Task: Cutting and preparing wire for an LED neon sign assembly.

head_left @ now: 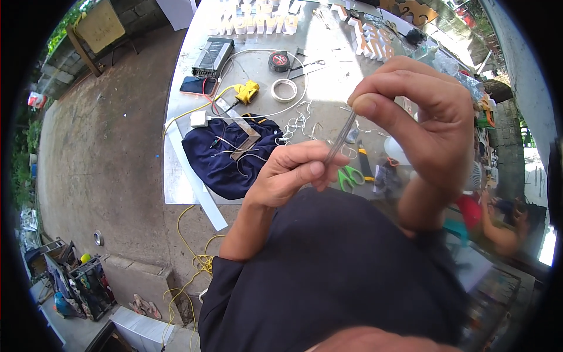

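Note:
A slim bundle of thin greyish wire strands (341,138) is stretched at a slant between my hands, above the table. Its lower end is pinched between the thumb and fingers of my left hand (290,171). At the upper end, my right hand (431,108) closes thumb and forefinger on the strands, its other fingers curled. Under and beside my left hand lie green-handled scissors (350,177) and a yellow-and-black cutter (365,161). A dark blue cloth (214,167) with loose wire ends on it is spread to the left.
The pale table (258,64) holds a grey power unit (213,57), a phone (198,85), a yellow socket (247,92), a tape roll (284,90) and a tape measure (280,61). White raised letters (264,24) stand at the back. Yellow cord (202,263) trails on the floor. Another person (498,226) is at right.

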Available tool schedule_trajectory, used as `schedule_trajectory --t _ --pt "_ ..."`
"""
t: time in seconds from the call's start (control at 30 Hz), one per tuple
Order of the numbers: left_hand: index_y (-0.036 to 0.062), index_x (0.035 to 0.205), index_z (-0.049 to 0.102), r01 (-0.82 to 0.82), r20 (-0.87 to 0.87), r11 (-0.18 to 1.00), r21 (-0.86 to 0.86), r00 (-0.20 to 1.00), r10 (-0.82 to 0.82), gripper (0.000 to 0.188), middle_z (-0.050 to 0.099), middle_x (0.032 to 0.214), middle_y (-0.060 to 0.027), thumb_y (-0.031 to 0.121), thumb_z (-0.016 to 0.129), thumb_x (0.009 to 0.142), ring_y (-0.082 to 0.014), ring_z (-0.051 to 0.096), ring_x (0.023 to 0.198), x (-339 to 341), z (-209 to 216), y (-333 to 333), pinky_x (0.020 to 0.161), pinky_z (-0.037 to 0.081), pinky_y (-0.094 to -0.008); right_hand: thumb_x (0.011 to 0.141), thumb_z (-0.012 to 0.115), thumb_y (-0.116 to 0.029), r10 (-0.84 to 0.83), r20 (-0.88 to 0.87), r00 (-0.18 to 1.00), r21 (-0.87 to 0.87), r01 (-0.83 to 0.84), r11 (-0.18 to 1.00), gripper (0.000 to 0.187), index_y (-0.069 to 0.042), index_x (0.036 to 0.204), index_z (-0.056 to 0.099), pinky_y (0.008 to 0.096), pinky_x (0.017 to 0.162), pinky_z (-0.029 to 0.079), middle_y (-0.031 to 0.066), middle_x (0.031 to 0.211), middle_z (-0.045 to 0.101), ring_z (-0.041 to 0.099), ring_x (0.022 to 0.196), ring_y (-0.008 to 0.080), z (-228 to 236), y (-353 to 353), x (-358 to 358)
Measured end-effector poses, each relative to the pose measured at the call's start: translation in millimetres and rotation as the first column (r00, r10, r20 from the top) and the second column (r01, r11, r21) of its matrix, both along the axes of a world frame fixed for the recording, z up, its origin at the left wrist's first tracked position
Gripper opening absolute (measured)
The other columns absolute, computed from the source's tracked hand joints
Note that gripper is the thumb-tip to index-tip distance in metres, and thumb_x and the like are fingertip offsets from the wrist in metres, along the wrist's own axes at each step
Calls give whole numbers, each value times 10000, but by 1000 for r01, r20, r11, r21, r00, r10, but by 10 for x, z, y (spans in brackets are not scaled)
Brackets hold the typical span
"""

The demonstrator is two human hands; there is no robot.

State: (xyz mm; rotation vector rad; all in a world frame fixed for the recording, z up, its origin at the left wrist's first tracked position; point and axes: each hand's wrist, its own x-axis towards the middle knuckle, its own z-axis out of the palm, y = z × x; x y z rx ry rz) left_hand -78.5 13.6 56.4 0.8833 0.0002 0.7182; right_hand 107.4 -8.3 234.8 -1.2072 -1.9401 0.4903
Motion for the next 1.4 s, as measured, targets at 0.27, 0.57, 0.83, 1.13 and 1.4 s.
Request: schedule_trajectory --t 0.27,0.57,0.83,1.13,1.4 --pt "-45 1094 732 -4 -57 978 207 998 16 266 727 855 -129 165 718 932 -183 660 822 -8 -95 75 801 501 -377 849 732 54 28 -14 1000 -34 -28 999 64 66 911 726 268 696 484 115 847 701 648 777 155 -61 65 -35" --pt "66 972 793 -238 -146 687 687 880 452 184 704 889 -72 66 832 793 -197 652 823 -3 -85 51 782 482 -320 850 731 49 44 -17 999 -28 -45 999 69 69 915 723 271 700 484 121 851 698 645 775 160 -107 107 -14" --pt "79 993 805 -191 -195 773 605 906 376 231 710 865 -64 54 845 768 -174 663 769 -67 -138 67 659 518 -312 864 720 40 63 -11 998 -60 -64 996 71 73 927 715 279 710 485 130 862 698 643 785 170 -92 124 3" --pt "3 915 793 101 -13 927 362 995 -104 212 733 855 -120 80 873 734 -203 684 791 -4 -319 174 675 530 -311 887 705 1 148 -127 981 -160 -168 973 102 88 941 706 282 714 478 148 865 692 631 795 180 -87 148 147" --pt "-43 973 778 66 26 981 180 997 -71 182 734 852 -139 11 821 804 -167 709 690 102 -246 -4 594 561 -288 908 716 -84 166 -108 980 -42 -171 984 166 78 943 706 310 751 464 135 873 685 604 847 206 -67 83 299"
